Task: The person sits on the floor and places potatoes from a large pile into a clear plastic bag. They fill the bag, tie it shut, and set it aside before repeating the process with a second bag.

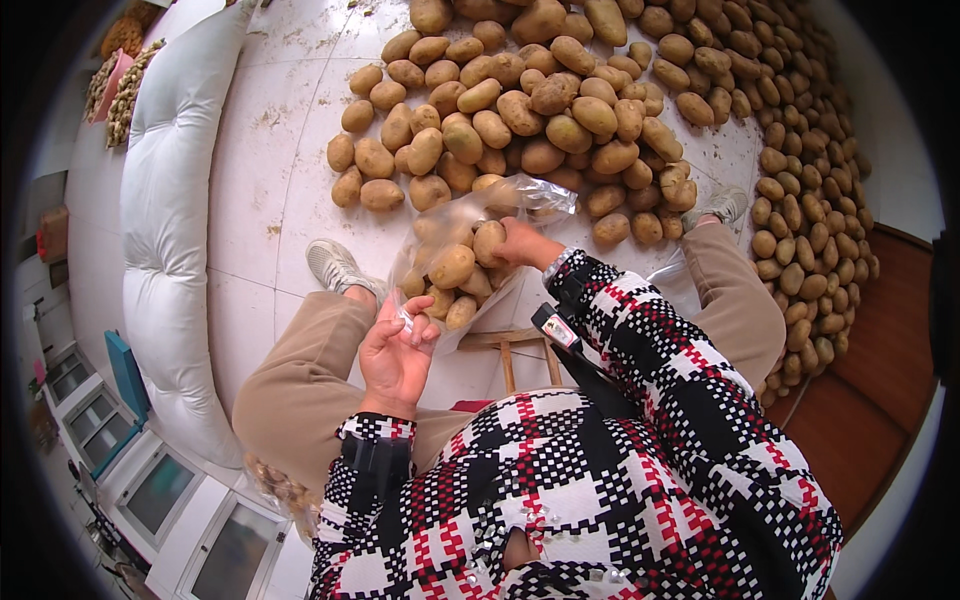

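A clear plastic bag (405,259) with several potatoes in it stands between my feet. My left hand (397,349) pinches its near left edge between curled fingers. My right hand (523,244) reaches in from the right, its fingers around a potato (490,243) at the bag's mouth. Another large potato (451,266) lies just left of that one, inside the bag. The bag's far rim is bunched and folds over to the right. Beyond the bag spreads a loose heap of brown potatoes (517,112) on the tiled floor.
A larger potato pile (802,187) runs along the right side. A long white tufted cushion (176,247) lies at left. Below the bag is part of a wooden frame (499,341). Another filled plastic bag (281,484) sits by my left leg; white cabinets (232,551) stand lower left.
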Motion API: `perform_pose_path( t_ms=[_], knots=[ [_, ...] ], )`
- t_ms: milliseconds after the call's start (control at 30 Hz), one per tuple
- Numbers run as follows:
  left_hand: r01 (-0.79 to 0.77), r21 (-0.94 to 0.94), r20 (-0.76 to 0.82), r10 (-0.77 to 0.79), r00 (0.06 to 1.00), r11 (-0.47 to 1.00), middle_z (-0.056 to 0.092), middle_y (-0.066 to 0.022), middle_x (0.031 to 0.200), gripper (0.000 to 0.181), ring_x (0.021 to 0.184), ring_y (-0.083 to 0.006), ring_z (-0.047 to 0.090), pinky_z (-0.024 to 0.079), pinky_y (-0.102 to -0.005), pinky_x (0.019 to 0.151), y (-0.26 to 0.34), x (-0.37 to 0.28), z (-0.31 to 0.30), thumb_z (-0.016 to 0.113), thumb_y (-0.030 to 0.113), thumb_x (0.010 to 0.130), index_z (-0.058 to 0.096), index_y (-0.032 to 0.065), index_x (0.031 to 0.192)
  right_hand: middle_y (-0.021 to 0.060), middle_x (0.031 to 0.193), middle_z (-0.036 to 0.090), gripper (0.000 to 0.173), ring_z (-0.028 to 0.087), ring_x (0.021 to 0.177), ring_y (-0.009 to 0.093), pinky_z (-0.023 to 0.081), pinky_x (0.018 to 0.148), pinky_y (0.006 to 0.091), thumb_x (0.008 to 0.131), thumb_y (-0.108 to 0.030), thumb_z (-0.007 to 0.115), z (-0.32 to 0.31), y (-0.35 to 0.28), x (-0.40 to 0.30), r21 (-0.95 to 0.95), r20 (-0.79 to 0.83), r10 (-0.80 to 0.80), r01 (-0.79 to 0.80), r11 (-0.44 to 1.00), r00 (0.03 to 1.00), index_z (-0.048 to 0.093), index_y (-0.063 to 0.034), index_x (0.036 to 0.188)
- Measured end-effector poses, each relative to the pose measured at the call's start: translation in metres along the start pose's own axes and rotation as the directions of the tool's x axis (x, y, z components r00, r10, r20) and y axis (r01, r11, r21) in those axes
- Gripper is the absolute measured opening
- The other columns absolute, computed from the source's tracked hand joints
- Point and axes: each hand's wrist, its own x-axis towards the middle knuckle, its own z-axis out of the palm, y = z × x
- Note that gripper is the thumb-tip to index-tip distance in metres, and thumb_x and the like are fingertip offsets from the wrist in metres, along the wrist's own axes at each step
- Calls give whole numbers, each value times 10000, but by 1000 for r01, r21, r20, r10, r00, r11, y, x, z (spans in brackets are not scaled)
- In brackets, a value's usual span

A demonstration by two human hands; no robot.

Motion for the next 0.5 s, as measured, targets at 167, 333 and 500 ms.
perform_pose_path(
  t_ms=[167,333,500],
  knots=[
    [2,-6,-10,-2,1000,1000,551,-211,1031,542,625,-156,414,369,-276,657,0,0,2,549,48,702,332,4,1197,245,973,599,555,592,904,374,480,772,390,735,-214,626,10,13,-2,-66,-66,-68,63,996,996,399,63,1159],
    [3,13,-14,-3,1000,1000,551,-209,1031,527,620,-151,410,366,-275,655,0,2,4,548,51,708,337,-1,1188,246,958,604,542,591,896,370,478,775,395,749,-205,614,4,14,-8,-84,-51,-60,55,995,997,403,66,1168],
    [5,11,-16,-5,1000,1000,553,-201,1024,498,616,-148,404,365,-275,656,0,4,5,549,56,714,352,-8,1167,208,902,629,367,630,827,294,501,720,371,764,-191,610,-19,12,-34,-134,-81,-248,236,962,965,540,41,1040]
  ],
)
